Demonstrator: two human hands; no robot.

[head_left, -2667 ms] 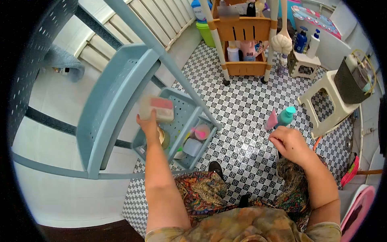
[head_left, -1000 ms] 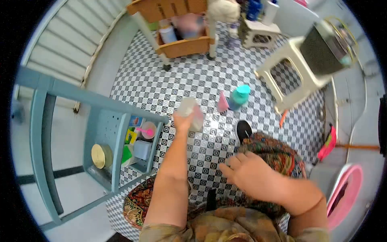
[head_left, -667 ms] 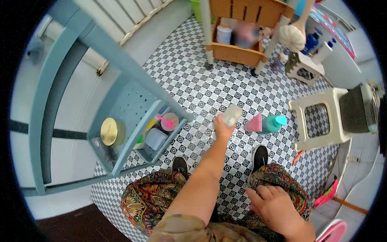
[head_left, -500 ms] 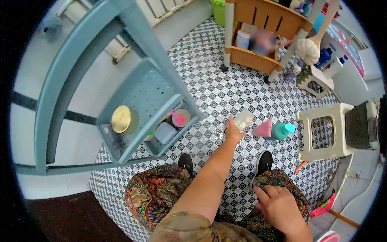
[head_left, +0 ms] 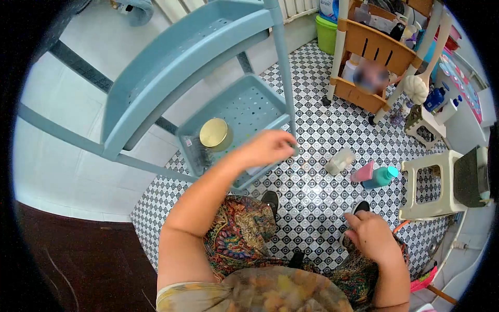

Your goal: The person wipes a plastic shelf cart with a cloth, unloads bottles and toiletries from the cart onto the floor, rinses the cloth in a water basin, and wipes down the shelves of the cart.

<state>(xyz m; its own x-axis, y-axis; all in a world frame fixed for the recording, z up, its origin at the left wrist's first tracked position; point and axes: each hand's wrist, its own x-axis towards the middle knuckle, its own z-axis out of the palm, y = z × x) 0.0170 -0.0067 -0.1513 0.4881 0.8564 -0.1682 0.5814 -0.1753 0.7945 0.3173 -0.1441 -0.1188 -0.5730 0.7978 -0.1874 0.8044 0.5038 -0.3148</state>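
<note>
My left hand [head_left: 271, 147] is over the front edge of the lower shelf of the blue-grey rack [head_left: 254, 104], its fingers loosely bent and slightly apart with nothing seen in them. Beneath it, the small front compartment is mostly hidden. A gold-lidded round tin [head_left: 215, 134] sits on that shelf. On the tiled floor a translucent container [head_left: 340, 161] stands beside a pink tube [head_left: 363, 171] and a teal pump bottle [head_left: 381, 178]. My right hand [head_left: 368, 235] hangs empty over my right knee, fingers apart.
An orange-brown wheeled cart [head_left: 375, 52] holds bottles at the back. To the right are a small stool [head_left: 423, 125] with pump bottles and a larger cream stool [head_left: 431, 208] bearing a dark basket [head_left: 470, 179]. A green bin [head_left: 326, 35] is behind.
The translucent container has gone from the rack to the floor, and my left hand has let go of it and moved back left to the rack. My view has turned leftward.
</note>
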